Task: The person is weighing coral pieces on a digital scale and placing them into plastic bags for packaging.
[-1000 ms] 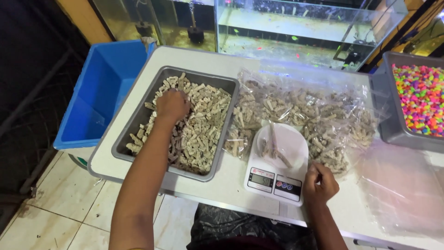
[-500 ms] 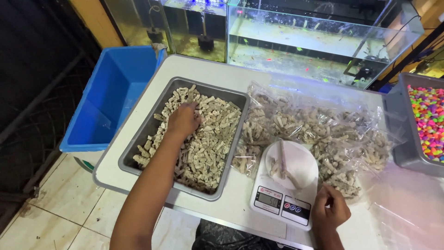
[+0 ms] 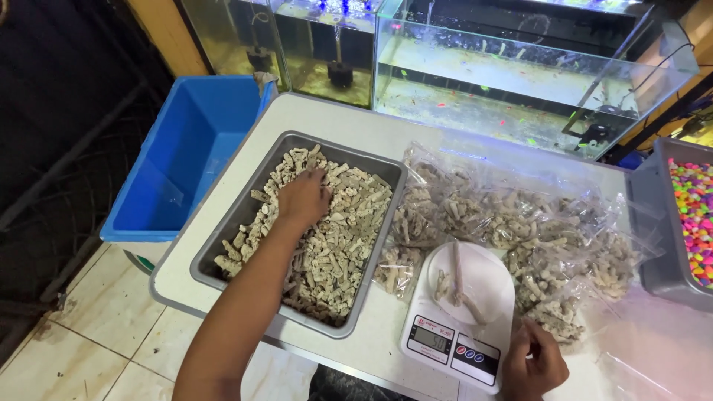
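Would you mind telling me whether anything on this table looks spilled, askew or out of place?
Nothing stands out. The pale pieces stay inside the grey tray, the clear bags and the scale. The left hand rests in the tray; the right hand sits beside the scale.

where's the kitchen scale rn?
Head view, lower right: the white kitchen scale sits at the table's near edge, between the grey tray of pale coral pieces and the right hand, just in front of the clear filled bags.
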